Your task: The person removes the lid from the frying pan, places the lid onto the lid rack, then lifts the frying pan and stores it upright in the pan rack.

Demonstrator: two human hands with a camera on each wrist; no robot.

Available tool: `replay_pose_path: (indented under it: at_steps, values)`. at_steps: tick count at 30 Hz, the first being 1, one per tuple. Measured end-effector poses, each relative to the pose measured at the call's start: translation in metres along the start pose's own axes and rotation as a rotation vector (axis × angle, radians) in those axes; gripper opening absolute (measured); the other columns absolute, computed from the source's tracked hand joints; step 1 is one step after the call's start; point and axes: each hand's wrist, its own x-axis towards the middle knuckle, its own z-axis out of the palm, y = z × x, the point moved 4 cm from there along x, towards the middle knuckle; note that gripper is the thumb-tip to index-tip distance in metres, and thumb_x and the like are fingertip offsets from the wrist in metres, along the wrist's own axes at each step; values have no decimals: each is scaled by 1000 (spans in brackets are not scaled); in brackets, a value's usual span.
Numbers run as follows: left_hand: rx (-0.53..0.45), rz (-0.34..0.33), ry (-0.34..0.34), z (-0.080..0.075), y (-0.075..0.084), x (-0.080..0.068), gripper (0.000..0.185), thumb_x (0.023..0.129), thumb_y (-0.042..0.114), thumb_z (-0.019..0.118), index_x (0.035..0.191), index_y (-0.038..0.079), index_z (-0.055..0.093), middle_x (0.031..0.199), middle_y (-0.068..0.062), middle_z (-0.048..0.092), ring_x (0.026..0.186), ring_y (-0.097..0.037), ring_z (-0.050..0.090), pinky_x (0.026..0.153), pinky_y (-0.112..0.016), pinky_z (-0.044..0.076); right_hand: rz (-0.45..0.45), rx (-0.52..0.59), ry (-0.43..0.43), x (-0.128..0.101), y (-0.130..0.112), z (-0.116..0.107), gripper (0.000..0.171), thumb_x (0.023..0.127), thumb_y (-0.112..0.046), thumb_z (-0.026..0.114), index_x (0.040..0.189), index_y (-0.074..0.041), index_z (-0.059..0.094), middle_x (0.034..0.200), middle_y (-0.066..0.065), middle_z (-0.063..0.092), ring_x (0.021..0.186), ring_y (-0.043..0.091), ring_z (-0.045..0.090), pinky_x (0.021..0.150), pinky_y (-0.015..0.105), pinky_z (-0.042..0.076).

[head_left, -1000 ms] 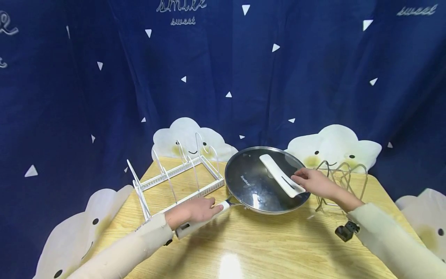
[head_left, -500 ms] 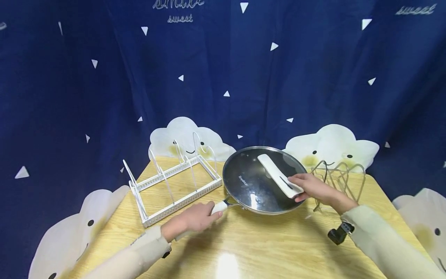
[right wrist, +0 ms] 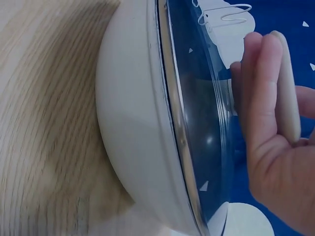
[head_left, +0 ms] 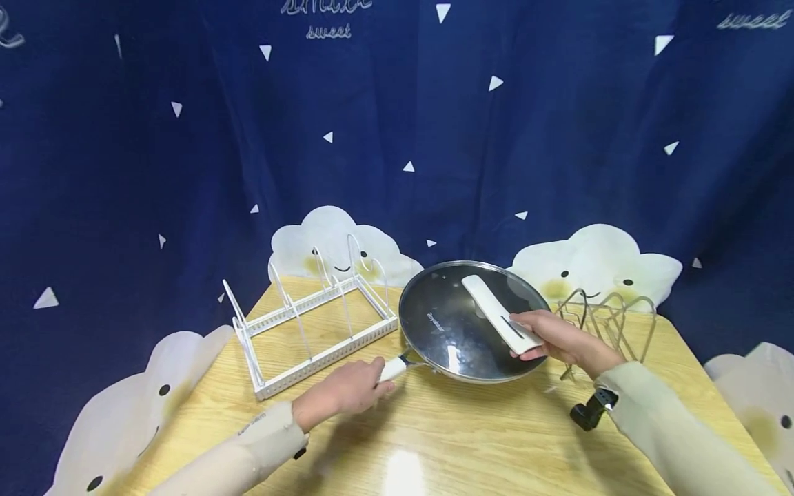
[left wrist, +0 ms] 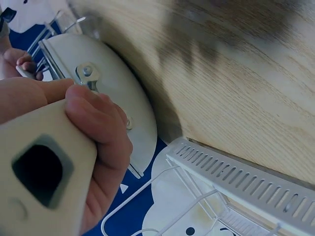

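A white-bodied wok stands on the wooden table, covered by a dark glass lid with a metal rim. My left hand grips the wok's white handle; in the left wrist view its fingers curl round the handle, whose end has a dark hole. On top of the lid runs a long white lid handle. My right hand holds the near right end of it, with fingers under and thumb above. In the right wrist view, the fingers reach beneath the lid handle, apart from the glass.
A white wire rack with upright dividers stands left of the wok. Behind the right hand is a smaller metal wire rack. The wooden table extends in front, and a blue curtain hangs behind.
My left hand has gone from lying over the wok handle to gripping it. My right fingers have slid under the lid handle and now hold it. Wok and lid stay in place.
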Motion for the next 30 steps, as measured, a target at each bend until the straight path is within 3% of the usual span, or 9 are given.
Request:
replay_pose_path:
  at_steps: [11,17,24,30]
  values:
    - [-42,-40,-31,6,3,0,29,97,38,50,99,9,49,63,5,50,48,-9,46,43,-25,39,77,210,-84,13,12,5,34,104,-22,28,117,8,35,91,14,66,77,19,66,71,32,55]
    - [-88,-64,-40,7,0,-1,30,96,37,52,100,8,50,65,2,50,48,-10,47,43,-26,40,51,295,-150,16,15,8,31,105,-19,26,119,7,32,95,14,67,79,19,66,71,30,55]
    - [-111,-37,-35,2,-5,3,28,97,38,50,96,10,50,65,4,51,50,-11,48,45,-27,41,9,280,-150,20,11,8,24,104,-18,32,112,5,35,85,8,65,68,13,62,60,21,52]
    - [-236,-60,-107,0,-8,5,25,97,36,49,93,11,48,59,0,53,42,-16,54,38,-26,40,-11,352,-206,19,13,7,22,104,-14,30,112,6,35,93,12,66,77,17,66,71,27,55]
